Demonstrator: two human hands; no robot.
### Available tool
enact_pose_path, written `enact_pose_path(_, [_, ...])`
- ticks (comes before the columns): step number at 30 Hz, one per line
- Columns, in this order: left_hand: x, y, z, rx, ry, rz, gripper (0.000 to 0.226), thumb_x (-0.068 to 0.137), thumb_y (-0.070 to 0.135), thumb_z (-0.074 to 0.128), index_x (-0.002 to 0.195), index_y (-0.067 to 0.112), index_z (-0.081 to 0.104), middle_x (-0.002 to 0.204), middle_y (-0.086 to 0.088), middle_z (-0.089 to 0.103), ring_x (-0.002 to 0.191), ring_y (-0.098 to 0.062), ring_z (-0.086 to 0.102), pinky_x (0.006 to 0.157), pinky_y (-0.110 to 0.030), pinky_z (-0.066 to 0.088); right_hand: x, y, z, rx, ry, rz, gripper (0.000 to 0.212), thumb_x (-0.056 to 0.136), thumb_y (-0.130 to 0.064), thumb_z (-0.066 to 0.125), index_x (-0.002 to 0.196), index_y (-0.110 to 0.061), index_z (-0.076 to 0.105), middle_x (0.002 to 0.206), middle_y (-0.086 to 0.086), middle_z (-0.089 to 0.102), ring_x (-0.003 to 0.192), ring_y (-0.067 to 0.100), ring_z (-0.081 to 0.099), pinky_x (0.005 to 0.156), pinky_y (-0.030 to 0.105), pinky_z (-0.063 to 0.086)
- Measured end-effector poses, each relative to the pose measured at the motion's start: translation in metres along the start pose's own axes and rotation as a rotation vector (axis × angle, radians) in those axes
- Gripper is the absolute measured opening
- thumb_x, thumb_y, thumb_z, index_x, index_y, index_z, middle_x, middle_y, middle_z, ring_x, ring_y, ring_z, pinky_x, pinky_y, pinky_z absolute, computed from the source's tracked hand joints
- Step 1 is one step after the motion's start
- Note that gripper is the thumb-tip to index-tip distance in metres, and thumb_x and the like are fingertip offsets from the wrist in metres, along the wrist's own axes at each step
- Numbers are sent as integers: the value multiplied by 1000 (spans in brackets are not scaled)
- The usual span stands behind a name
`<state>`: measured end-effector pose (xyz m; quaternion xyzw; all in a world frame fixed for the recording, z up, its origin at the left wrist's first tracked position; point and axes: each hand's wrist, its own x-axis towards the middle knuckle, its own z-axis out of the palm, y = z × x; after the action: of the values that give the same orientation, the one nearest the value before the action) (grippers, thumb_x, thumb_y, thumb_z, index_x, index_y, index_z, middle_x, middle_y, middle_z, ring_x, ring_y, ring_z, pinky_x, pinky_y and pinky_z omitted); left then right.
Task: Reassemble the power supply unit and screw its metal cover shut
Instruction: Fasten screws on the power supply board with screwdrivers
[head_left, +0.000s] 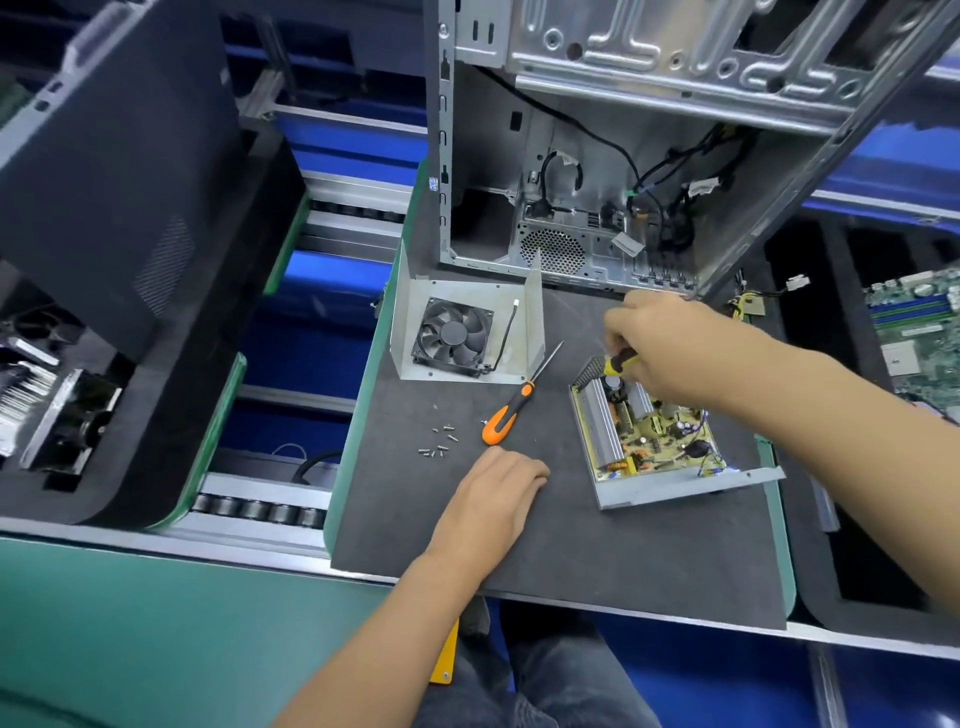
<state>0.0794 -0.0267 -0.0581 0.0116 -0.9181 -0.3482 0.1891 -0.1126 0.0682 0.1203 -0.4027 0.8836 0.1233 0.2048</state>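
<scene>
Right hand (660, 348) grips a yellow-handled screwdriver (618, 362) over the open PSU base (670, 441), probably fastening the board. Left hand (498, 483) rests loosely curled, empty, on the counter (571, 561) near the loose screws (439, 444), handy for the cover (467, 332).

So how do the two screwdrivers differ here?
The orange-handled screwdriver lies loose on the black mat, untouched; the yellow-and-black screwdriver is held in the right hand over the power supply base. The orange one shows its full shaft; the other's shaft is mostly hidden. Both have black on their handles.
</scene>
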Motion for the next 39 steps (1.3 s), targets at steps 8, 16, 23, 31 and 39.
enact_pose_path(8, [2,-2,4,-66,86,-63,9,87,-2,72,96,0,74,88,-8,71,83,-25,66,85,-34,52,5,-6,6,-93,25,139,29,102,-40,50,92,-12,48,77,5,37,95,37,59,70,39,44])
enact_pose_path(16, [3,-4,7,-71,115,-89,8,87,-2,71,94,1,74,88,-7,71,84,-21,63,88,-29,49,5,-12,5,-184,122,8,24,103,-31,47,92,-12,56,94,11,55,95,38,62,77,40,47])
enact_pose_path(23, [3,-3,8,-90,114,-113,8,88,0,71,95,1,74,90,-5,71,86,-19,63,89,-27,48,-3,0,4,69,1,75,26,91,-20,65,110,-14,48,111,8,45,97,35,56,84,44,49])
enact_pose_path(31, [4,-3,7,-90,95,-122,8,88,0,72,95,2,74,89,-5,71,86,-20,63,89,-26,48,11,-15,-1,-111,69,157,51,101,-47,46,67,-11,36,71,7,39,78,33,51,68,38,42])
enact_pose_path(39, [5,-4,7,-86,85,-119,9,89,2,71,97,4,74,90,-4,71,87,-19,63,91,-23,46,6,-13,1,-132,77,14,15,99,-26,53,92,-14,56,92,8,52,92,36,61,80,41,51])
